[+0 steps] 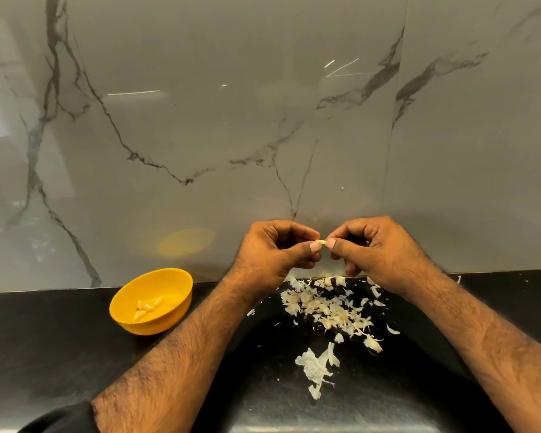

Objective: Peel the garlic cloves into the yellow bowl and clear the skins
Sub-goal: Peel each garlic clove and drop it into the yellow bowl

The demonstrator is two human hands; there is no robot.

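The grip is a double pinch: the left hand [274, 251] and the right hand [369, 248] both hold one small garlic clove [320, 242] between thumb and fingertips, raised above the worktop [60, 354] and close to the marble wall [263, 104]. The fingers of both hands are curled around this clove, so neither hand is free. Only a little pale part of the clove shows between the thumbs, and I cannot tell how much skin is on it. Directly under the hands lies a wide pile of loose skins [325, 307], and nearer to the person lies one bigger papery piece [316, 367]. The yellow bowl [152, 301] stands well apart to the left, near the wall, with a few peeled cloves [147, 306] inside. I judge that the peeling is in progress and the clearing of skins is not yet started. The main risk is that the clove, being small and probably slippery, jumps out of the pinch when a nail pulls the skin, and falls into the pile, where it is hard to find among the skins. Also, the bowl is not under the hands, so the peeled clove must travel across; a careless toss can miss the bowl. Light skins can also stick to the fingers and go into the bowl.
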